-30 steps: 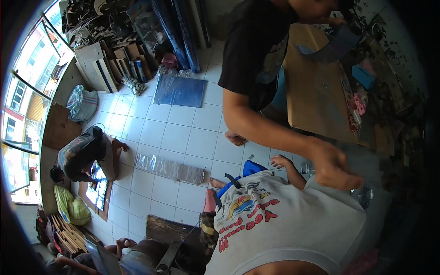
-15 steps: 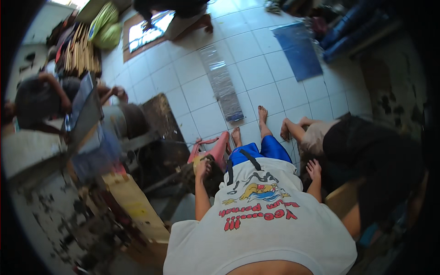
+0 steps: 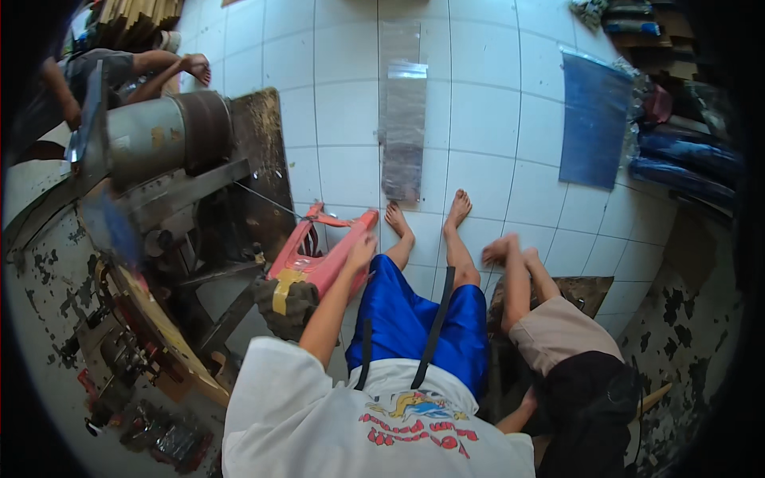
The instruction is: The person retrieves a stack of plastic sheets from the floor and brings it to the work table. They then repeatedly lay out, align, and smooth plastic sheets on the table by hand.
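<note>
My left hand point(image 3: 362, 252) is at the side of a pink-red plastic stool point(image 3: 339, 259), which is tipped over beside my left leg. Its fingers are blurred, and whether they grip the stool or only touch it I cannot tell. Dark cloth point(image 3: 288, 312) bound with yellow tape point(image 3: 282, 291) covers the stool's near end. Low by my right hip, my right hand point(image 3: 529, 400) is close to the dark clothing of a person seated beside me; its fingers are mostly hidden.
That person's bare legs point(image 3: 518, 279) stretch out at my right. A long clear-wrapped strip point(image 3: 402, 135) lies on the white tiles ahead, with a blue sheet point(image 3: 594, 119) to its right. At left stands a machine with a metal cylinder point(image 3: 147, 139); another person sits beyond it.
My view has swung, bringing the machine and stool more fully into sight. My left hand has shifted forward along the stool. My right hand has drawn back toward my hip.
</note>
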### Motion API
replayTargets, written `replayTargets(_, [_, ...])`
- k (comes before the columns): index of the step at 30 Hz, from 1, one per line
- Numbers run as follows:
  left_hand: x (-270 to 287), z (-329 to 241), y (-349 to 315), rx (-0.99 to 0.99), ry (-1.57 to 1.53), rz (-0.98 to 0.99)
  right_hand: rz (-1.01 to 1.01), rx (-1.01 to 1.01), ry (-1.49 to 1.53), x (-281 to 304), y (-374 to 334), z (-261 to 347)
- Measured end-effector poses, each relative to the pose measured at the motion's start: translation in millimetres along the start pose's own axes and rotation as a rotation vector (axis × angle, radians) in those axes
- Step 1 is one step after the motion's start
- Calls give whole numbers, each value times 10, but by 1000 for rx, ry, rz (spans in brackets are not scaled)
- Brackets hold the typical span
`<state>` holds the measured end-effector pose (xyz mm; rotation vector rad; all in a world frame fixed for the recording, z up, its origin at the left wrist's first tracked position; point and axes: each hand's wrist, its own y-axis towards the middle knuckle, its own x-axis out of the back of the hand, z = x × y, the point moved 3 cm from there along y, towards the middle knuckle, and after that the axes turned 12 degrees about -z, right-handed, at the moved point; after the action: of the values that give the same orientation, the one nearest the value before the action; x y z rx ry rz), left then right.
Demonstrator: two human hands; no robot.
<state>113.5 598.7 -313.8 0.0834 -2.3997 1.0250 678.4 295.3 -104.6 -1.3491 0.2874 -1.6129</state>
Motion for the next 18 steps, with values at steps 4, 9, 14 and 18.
replayTargets(4, [-1086, 110, 1463, 84, 95, 87, -155, 66, -80, -73, 41, -155])
replayTargets(9, [-2094, 830, 2627, 264, 191, -37, 215, 309, -882, -1238, 604, -1106])
replayTargets(14, [-2669, 1288, 2799, 379, 391, -342, 350, 380, -782, -1841, 715, -1512])
replayTargets(18, [-2670, 1272, 2856, 427, 448, -491, 304, 334, -821, -1967, 900, -1708])
